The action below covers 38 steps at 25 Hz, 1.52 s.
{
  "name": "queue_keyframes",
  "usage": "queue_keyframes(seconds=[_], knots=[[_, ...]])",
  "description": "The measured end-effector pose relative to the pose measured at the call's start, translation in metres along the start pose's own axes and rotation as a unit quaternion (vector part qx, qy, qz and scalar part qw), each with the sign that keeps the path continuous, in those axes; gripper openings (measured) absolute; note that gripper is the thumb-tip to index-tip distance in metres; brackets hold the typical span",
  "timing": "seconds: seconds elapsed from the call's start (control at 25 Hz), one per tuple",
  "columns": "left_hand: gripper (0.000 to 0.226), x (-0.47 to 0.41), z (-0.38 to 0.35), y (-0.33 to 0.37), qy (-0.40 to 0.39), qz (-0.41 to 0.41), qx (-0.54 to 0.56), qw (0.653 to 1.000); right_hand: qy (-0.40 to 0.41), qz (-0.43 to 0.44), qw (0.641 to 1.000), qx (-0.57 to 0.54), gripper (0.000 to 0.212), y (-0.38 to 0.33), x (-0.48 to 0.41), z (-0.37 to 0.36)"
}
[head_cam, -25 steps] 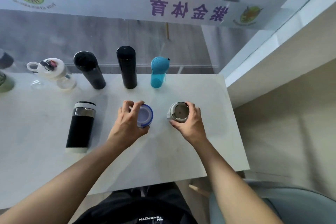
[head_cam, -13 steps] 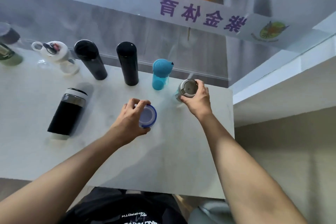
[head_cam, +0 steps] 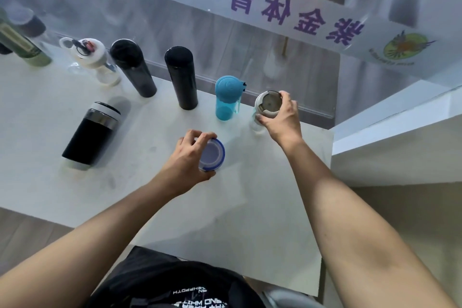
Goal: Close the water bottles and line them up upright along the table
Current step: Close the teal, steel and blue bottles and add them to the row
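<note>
From the head view, the right hand [head_cam: 280, 117] closes its grip on a grey-lidded bottle [head_cam: 267, 105] at one o'clock beside the blue bottle [head_cam: 227, 99], apparently extending the row; the left hand [head_cam: 186, 160] grips a blue-rimmed bottle [head_cam: 212, 155] mid-bench [head_cam: 262, 207], likely steadying it upright.

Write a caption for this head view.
Right hand sets grey-lidded bottle beside teal bottle; left hand grips blue-rimmed bottle.

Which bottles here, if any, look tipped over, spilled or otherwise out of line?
No spill or damage shows. Two bottles stand apart from the back row: the black flask with a steel band, nearer the front, and the blue-rimmed bottle under the left hand. The right hand grips the grey-lidded bottle at the row's right end.
</note>
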<state>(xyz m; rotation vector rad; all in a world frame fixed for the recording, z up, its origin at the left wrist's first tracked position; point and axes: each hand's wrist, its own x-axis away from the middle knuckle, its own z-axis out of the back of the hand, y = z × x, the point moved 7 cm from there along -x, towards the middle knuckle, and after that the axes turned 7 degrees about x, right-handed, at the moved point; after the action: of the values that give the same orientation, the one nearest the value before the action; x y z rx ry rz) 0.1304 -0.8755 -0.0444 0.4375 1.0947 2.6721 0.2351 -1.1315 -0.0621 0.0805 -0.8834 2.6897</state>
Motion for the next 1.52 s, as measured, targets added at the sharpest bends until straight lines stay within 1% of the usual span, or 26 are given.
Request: queue_keyframes(seconds=[0.28,0.36,0.44,0.48,0.56,0.6,0.64,0.68,0.76,0.8,0.92,1.0,1.08,1.24,1.32,1.44,1.52], knots=[[0.092,0.002,-0.002,0.001,0.009,0.002,-0.004,1.000,0.000,-0.012,1.000,0.011,0.089,0.006,0.002,-0.002],[0.093,0.001,-0.001,0.003,0.008,0.000,-0.009,1.000,-0.009,-0.022,1.000,0.019,0.097,0.006,0.003,0.000],[0.095,0.001,-0.002,0.002,-0.001,0.003,-0.013,1.000,0.020,-0.025,0.998,0.054,0.109,0.003,0.011,0.009],[0.098,0.001,-0.002,0.000,-0.004,0.006,-0.011,1.000,0.049,-0.014,0.996,0.067,0.110,0.000,0.019,0.015],[0.106,0.002,-0.003,-0.005,0.005,0.015,0.005,1.000,0.097,0.043,0.993,0.055,0.098,-0.013,0.047,0.020],[0.109,0.001,-0.004,-0.006,0.013,0.018,0.019,1.000,0.097,0.081,0.991,0.038,0.089,-0.019,0.066,0.018],[0.110,0.000,-0.006,-0.005,0.020,0.018,0.032,0.999,0.074,0.114,0.990,0.019,0.082,-0.025,0.086,0.012],[0.111,-0.001,-0.010,-0.003,0.024,0.018,0.043,0.999,0.033,0.139,0.990,0.004,0.079,-0.030,0.104,0.003],[0.110,-0.004,-0.018,0.005,0.022,0.011,0.060,0.998,-0.052,0.166,0.985,-0.002,0.082,-0.035,0.132,-0.016],[0.109,-0.005,-0.022,0.008,0.016,0.004,0.068,0.998,-0.073,0.171,0.983,-0.001,0.083,-0.035,0.138,-0.023],[0.108,-0.004,-0.031,0.013,-0.018,-0.023,0.074,0.997,-0.082,0.176,0.981,0.001,0.083,-0.032,0.145,-0.028],[0.104,-0.005,-0.032,0.011,-0.032,-0.029,0.074,0.996,-0.082,0.194,0.977,0.020,0.081,-0.032,0.147,-0.028],[0.096,-0.004,-0.032,0.006,-0.031,-0.016,0.066,0.997,-0.079,0.202,0.976,0.028,0.079,-0.031,0.149,-0.027],[0.083,0.000,-0.032,0.007,-0.022,-0.018,0.038,0.999,-0.074,0.202,0.976,0.027,0.085,-0.029,0.152,-0.029],[0.078,0.000,-0.031,0.012,-0.017,-0.030,-0.011,0.999,-0.051,0.172,0.984,0.015,0.084,-0.021,0.149,-0.022],[0.064,-0.004,-0.031,0.023,0.006,-0.053,-0.130,0.990,0.004,0.114,0.993,0.010,0.076,0.004,0.140,0.004],[0.054,-0.007,-0.033,0.027,0.013,-0.059,-0.165,0.985,0.032,0.079,0.996,0.012,0.074,0.025,0.130,0.023]])
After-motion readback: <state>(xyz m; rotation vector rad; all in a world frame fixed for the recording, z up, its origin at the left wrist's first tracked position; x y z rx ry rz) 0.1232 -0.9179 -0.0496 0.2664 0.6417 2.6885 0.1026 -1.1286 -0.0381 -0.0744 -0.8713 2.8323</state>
